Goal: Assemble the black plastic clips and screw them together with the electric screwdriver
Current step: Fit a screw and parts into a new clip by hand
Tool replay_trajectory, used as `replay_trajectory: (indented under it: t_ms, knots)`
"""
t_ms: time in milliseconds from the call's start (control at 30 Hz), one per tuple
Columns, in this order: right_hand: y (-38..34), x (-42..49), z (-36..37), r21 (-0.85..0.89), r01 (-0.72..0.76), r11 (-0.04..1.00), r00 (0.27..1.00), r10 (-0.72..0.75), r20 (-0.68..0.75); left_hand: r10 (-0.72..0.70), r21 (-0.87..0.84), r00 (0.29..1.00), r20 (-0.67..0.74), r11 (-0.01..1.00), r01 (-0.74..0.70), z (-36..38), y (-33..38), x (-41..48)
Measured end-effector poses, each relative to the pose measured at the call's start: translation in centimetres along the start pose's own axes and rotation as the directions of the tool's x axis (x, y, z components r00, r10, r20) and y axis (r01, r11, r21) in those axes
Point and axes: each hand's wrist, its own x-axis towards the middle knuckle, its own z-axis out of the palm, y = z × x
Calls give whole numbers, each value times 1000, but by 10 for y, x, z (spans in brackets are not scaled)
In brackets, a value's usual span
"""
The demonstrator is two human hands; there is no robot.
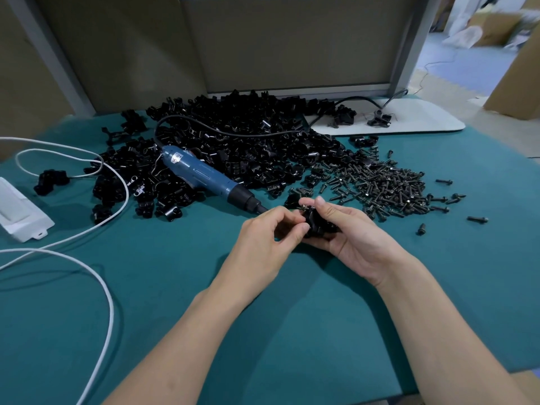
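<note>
On the green felt tabletop (181, 302), the heap of black plastic clips (239, 133) lies at the back, with the blue electric screwdriver (204, 177) resting on its front edge (tip pointing right). The pile of dark metal screws (385, 185) lies right of it, the white cord (108, 299) left.

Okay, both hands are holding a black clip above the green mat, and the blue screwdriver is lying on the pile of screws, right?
Not quite. The head view shows the blue screwdriver lying on the heap of black clips, left of the pile of screws. The left hand and right hand do hold a black clip above the green mat.
</note>
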Motion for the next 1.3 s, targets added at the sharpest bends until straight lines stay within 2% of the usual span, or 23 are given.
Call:
replay_trajectory:
  t_ms: [100,300,500,667,800,933,1133,1300]
  knots:
    - [1,0,0,-2,4,1000,1000,-4,-3,-4,16,1000,-1,1000,4,2,0,0]
    - [0,0,-2,-9,-18,1000,1000,18,3,159,90,986,54,983,-163,0,0,-1]
    - [1,0,-1,-2,-26,1000,1000,26,-7,243,117,966,87,961,-252,-2,-3,0]
    - [2,1,4,-52,2,999,998,-5,-58,124,56,989,84,990,-128,-3,-4,1]
    - [3,2,6,-61,32,998,997,-36,-75,9,-9,1000,0,1000,-9,-4,-3,1]
    - [4,1,5,-75,54,996,996,-59,-63,-108,116,993,50,988,102,-4,-6,2]
    - [6,2,5,-123,60,991,996,-67,-54,-125,135,985,122,985,108,-7,-5,5]
    - [5,2,4,-122,41,992,998,-47,-48,12,236,987,159,970,-50,-10,-3,3]
